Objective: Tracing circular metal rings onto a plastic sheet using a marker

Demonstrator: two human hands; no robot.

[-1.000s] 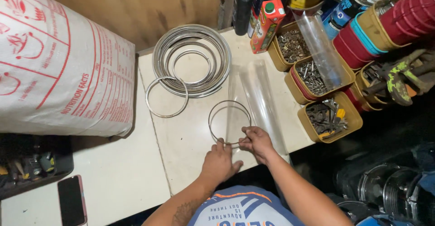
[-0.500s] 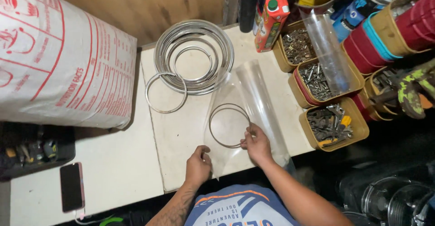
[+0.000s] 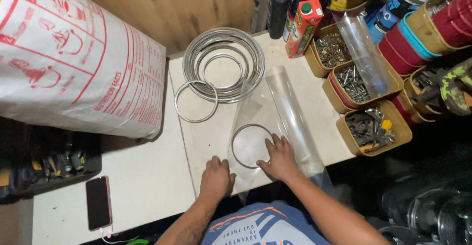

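Hands pressed flat on a clear plastic sheet with one metal ring.

The right hand [image 3: 280, 159] lay open, fingers spread on the near rim of the metal ring [image 3: 251, 145], holding nothing; the left hand [image 3: 215, 177], just beside it, rested on the plastic sheet [image 3: 255, 112]. I judged the ring was being placed; next needs a steady grip. Beyond the fingers lay a stack of rings [image 3: 223, 64]; right of them, yellow tubs [image 3: 366, 127] held screws and fittings.

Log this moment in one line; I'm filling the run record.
left hand: flat on table | right hand: on metal ring
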